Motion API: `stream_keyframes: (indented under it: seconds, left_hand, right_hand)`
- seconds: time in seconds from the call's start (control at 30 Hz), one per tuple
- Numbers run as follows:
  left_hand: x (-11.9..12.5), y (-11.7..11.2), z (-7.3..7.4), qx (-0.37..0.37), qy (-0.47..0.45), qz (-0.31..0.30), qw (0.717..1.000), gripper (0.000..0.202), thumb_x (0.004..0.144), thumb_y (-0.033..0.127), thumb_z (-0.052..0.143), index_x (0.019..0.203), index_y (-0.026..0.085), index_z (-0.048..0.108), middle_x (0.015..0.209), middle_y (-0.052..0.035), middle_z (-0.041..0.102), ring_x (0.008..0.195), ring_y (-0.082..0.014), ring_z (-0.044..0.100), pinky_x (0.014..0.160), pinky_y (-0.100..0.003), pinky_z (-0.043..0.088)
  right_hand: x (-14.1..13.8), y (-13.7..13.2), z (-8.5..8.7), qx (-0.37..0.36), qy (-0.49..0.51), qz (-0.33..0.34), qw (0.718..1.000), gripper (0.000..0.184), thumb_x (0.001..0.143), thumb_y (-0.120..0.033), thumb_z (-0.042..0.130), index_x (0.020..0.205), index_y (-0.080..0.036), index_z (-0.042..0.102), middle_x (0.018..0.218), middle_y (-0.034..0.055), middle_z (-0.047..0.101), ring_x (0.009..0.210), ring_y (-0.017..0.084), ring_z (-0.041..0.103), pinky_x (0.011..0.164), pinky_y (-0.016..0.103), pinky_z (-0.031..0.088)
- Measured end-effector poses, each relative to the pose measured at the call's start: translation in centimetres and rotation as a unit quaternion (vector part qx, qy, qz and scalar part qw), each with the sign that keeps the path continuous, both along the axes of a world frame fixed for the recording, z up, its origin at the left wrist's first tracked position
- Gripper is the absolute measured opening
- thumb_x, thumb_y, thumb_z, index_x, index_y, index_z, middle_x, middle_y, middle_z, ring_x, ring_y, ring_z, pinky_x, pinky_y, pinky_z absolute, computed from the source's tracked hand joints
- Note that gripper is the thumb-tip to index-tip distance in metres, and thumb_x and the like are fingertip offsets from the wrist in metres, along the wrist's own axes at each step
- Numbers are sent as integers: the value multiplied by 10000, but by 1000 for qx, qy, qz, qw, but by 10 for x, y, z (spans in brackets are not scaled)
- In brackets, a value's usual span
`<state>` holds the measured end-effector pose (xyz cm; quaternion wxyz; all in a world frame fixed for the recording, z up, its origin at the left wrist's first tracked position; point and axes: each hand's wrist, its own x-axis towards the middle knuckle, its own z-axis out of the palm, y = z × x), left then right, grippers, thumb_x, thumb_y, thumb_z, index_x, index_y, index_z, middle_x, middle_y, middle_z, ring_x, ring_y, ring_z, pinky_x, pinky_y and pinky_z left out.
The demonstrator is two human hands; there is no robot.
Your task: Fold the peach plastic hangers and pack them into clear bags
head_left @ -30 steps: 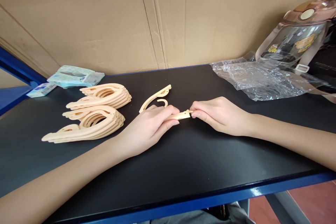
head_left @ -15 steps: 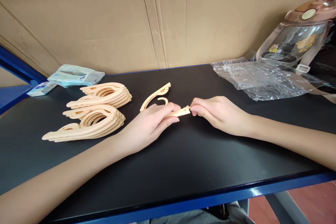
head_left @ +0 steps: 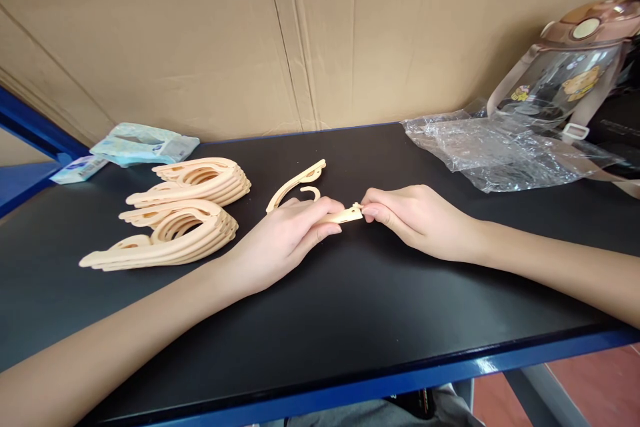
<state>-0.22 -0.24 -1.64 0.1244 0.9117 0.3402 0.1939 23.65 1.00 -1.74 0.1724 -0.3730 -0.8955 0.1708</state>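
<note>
My left hand (head_left: pixel 285 240) is closed around a flat cream plastic hanger part (head_left: pixel 346 215), whose end with a small hole sticks out past the fingers. My right hand (head_left: pixel 420 223) pinches a small cream piece (head_left: pixel 358 206) against that end; most of this piece is hidden by the fingertips. Just beyond my left hand, a curved cream hanger arm (head_left: pixel 295 181) lies on the table. A small curved hook (head_left: pixel 313 191) shows beside it, and I cannot tell what it joins. Left of my left hand sit two nested stacks of folded cream hangers, a nearer one (head_left: pixel 165 257) and a farther one (head_left: pixel 200 163).
On the black table (head_left: pixel 350 320), a light blue packet (head_left: pixel 115 147) lies at the back left. A crinkled clear plastic bag (head_left: pixel 500 147) is at the back right, before a strapped drink bottle (head_left: pixel 575 73). Brown cardboard (head_left: pixel 200 47) stands behind. A blue rail (head_left: pixel 400 373) edges the front.
Almost nothing differs. My right fingertips have shifted very slightly at the end of the hanger part; my left hand stays in place.
</note>
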Motion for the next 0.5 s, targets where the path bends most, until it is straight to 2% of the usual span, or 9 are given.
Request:
stream_keyframes:
  seconds: [0.27,0.5]
  left_hand:
    - [0,-2,-2,25,-7,-1,1000,139,1008,223,430,1094,215,539,964,47,641,837,-94,601,789,-193,411]
    - [0,-2,-5,55,13,-9,998,207,1022,246,379,1108,198,562,997,6,668,896,-141,612,809,-239,430]
  right_hand:
    - [1,-1,-7,95,-20,40,995,375,1027,-445,240,842,-208,463,680,-20,514,511,115,407,507,256,270]
    - [2,-1,-6,196,-61,56,977,398,1034,-406,250,781,-200,479,651,-25,535,501,113,417,479,263,225]
